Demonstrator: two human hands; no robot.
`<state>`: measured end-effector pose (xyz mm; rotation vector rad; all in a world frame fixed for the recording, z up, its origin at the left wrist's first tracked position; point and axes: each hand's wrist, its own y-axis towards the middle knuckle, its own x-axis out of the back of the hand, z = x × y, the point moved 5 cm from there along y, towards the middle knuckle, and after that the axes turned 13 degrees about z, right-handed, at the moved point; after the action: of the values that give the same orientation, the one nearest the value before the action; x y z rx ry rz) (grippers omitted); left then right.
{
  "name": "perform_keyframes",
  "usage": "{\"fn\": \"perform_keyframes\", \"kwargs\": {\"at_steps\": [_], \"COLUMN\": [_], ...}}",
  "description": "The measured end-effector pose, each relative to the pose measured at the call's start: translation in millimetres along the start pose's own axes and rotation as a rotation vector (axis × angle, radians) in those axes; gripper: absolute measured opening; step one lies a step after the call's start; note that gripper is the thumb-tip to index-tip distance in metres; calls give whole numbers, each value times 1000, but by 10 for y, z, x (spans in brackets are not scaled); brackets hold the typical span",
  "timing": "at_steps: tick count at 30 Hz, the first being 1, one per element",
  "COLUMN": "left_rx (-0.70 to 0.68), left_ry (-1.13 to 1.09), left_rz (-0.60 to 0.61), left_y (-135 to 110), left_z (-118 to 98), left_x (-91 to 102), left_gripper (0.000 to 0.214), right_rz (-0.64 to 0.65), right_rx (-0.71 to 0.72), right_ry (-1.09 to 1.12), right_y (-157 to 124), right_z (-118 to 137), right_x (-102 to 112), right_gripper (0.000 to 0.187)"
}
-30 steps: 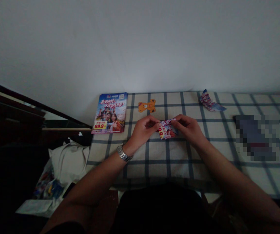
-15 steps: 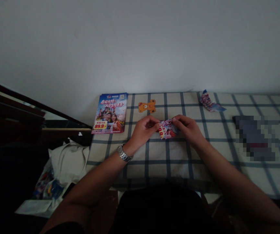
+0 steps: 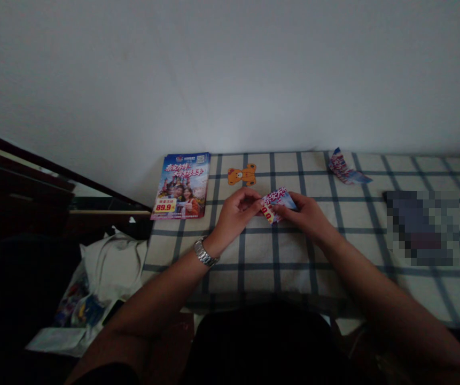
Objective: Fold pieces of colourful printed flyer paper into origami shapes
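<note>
A small folded piece of printed paper (image 3: 277, 202), blue, red and white, is held just above the checked tablecloth (image 3: 254, 256). My left hand (image 3: 238, 213), with a metal watch on its wrist, pinches the paper's left edge. My right hand (image 3: 308, 215) grips it from the right and below, fingers curled under it. The paper is tilted up toward me.
A colourful flyer (image 3: 181, 185) lies at the table's far left corner. An orange bear shape (image 3: 241, 175) sits beside it. Another folded paper piece (image 3: 345, 168) lies far right near the wall. A blurred dark object (image 3: 420, 227) is at the right. Bags (image 3: 93, 283) lie on the floor at the left.
The folded paper has been turned and lifted slightly; it now looks smaller and tilted. My right hand has slid under it. The left hand has barely moved.
</note>
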<state>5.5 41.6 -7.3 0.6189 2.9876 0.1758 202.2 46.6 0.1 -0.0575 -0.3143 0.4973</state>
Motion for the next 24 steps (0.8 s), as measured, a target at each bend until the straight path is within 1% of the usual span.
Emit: {"fn": "perform_keyframes", "kwargs": {"at_steps": [7,12,15,19,24], "left_rx": [14,82,92,99,74], "left_ry": [14,18,49,11,-24], "left_rz": [47,151,154,115,58], "left_y": [7,11,6,-3,-8], "left_z": [10,31,20,25,-4], "left_x": [-15,-47,-46,-43,-35], "left_gripper": [35,32,31,34,40], "right_rz": [-40,-50,-59,-60,-19], "right_rx": [15,11,18,14,7], "right_ry": [-79,-150,-143,-74,156], "right_y": [-15,-30,-31,-13,13], "right_z": [4,44,48,5,-69], "right_x": [29,44,51,49,1], "right_gripper": [32,30,27,28,35]}}
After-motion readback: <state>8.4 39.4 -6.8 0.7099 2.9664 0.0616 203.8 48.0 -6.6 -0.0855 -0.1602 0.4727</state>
